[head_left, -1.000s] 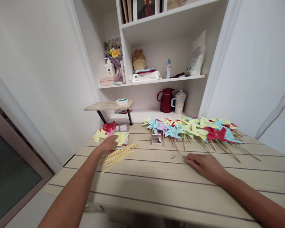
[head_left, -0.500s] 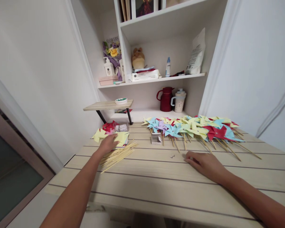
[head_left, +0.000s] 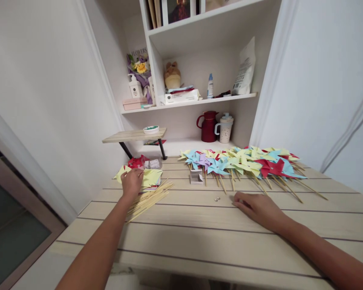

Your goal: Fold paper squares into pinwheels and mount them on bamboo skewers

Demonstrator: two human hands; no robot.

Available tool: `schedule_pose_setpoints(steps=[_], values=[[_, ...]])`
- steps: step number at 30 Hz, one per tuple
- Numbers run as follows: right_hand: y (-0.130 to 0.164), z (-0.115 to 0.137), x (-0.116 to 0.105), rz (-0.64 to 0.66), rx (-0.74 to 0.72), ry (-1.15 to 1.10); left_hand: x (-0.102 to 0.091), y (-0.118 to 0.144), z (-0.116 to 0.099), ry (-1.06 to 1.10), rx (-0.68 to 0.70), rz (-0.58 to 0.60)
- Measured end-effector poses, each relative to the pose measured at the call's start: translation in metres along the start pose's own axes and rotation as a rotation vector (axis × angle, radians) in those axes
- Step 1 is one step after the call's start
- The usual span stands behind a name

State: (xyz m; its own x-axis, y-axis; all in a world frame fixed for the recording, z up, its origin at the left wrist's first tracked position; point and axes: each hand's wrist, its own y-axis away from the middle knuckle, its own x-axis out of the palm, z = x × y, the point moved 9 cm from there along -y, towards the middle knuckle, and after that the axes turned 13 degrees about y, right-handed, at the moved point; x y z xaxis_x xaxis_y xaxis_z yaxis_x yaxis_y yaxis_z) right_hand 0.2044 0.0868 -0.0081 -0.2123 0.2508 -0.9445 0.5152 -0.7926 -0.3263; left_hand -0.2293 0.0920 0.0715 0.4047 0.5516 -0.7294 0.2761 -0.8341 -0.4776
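Note:
My left hand [head_left: 132,184] is over the yellow paper pieces [head_left: 151,178] at the table's left, fingers apart and touching the paper. Under its wrist lies a bundle of thin wooden sticks [head_left: 153,202]. My right hand [head_left: 258,208] rests on the table with its fingers curled in; whatever they hold, if anything, is hidden. Just left of its fingertips sit small shiny round pieces [head_left: 217,199]. Behind it lie many finished paper pinwheels [head_left: 245,164] in yellow, blue, red and purple on sticks. A small open white box [head_left: 196,177] stands beside them.
A low wooden riser [head_left: 136,135] on black legs stands at the back left, with red paper [head_left: 136,162] and a clear container [head_left: 153,163] by it. At the back are a red jug [head_left: 209,127] and a cup [head_left: 226,129], below a white shelf [head_left: 187,104].
My left hand has shifted left across the yellow paper, its fingers now toward the left-hand piece. My right hand keeps its place on the table. The camera view has turned slightly.

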Motion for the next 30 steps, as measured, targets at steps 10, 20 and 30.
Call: schedule_pose_setpoints(steps=[10, 20, 30], values=[[0.006, -0.019, -0.014, -0.219, 0.086, -0.019, -0.054, -0.003, 0.019, 0.474, -0.189, -0.447], [-0.052, 0.032, -0.053, -0.235, 0.382, -1.012, 0.049, 0.057, -0.109, 1.594, -0.468, 0.350], [-0.077, 0.073, -0.012, 0.091, 0.309, -1.361, 0.117, 0.080, -0.156, 1.730, -0.599, 0.562]])
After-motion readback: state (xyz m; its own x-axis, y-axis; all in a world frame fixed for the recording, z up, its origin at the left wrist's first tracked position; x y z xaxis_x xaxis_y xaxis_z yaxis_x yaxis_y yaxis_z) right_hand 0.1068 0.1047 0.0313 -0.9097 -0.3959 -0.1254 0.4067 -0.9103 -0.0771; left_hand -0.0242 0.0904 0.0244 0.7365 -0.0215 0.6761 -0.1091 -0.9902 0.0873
